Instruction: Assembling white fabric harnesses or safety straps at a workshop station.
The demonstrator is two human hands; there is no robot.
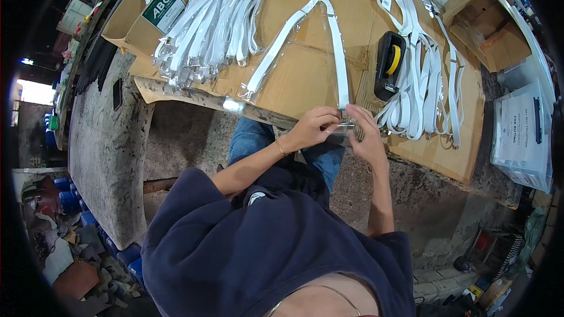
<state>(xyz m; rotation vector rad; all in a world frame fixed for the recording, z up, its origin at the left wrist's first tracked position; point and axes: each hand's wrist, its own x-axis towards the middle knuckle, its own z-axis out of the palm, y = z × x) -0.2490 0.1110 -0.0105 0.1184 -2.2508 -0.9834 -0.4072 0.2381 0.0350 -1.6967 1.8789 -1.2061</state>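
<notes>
A pair of white suspenders point(339, 53) lies in a Y shape on the cardboard-covered table point(299, 91), with clear plastic film around its straps. The right-hand strap runs down to the table's near edge, where both my hands meet at its end. My left hand point(311, 129) has its fingers curled in a pinch on the clear plastic point(339, 136) at the strap's metal clip. On the other side, my right hand point(369, 140) bends its fingers and thumb round the same strap end. My fingers partly hide the clip. The left-hand strap end lies loose on the cardboard.
A heap of wrapped white suspenders point(214, 23) lies at the left, beside an open carton point(126, 23). To the right are a black tape dispenser point(388, 67), more white suspenders point(417, 82), an open cardboard box point(490, 26) and a clear plastic bin point(520, 135). A phone point(117, 94) lies far left.
</notes>
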